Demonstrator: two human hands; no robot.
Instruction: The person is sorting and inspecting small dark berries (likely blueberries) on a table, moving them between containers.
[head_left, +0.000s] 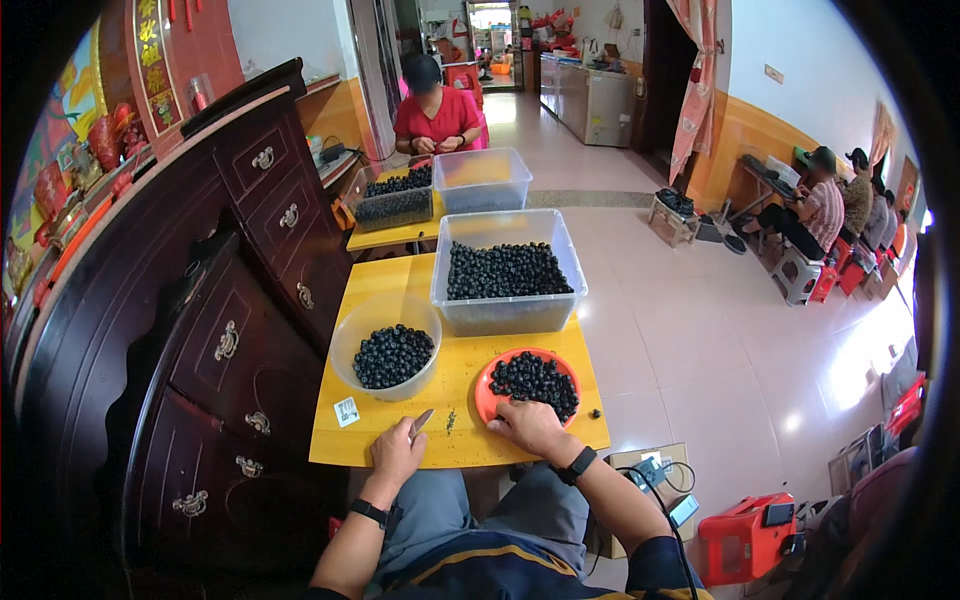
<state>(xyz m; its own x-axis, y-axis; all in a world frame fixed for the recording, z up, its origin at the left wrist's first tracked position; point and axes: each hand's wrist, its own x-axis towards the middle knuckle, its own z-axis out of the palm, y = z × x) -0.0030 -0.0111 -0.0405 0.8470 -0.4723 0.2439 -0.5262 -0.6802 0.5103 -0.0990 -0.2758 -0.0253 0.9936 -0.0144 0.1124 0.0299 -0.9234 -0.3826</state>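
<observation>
My left hand (397, 450) is closed round a small knife (422, 422), its short blade pointing up and away over the near part of the yellow table (345, 440). My right hand (533, 428) rests at the near rim of a round orange-red plate (484, 398), fingers curled; whatever they pinch is hidden. Small round black pieces (535, 382) are heaped on that plate. Left of it, a round translucent tub (345, 340) holds more black pieces (394, 356). Behind both, a large clear plastic bin (505, 319) contains many others.
A white square label (346, 411) and dark crumbs (451, 420) lie on the tabletop. Across from me a person in red (436, 122) works beside two bins. Dark wooden drawers (240, 340) flank my left. A red stool (745, 540) and cardboard box (650, 460) are at right.
</observation>
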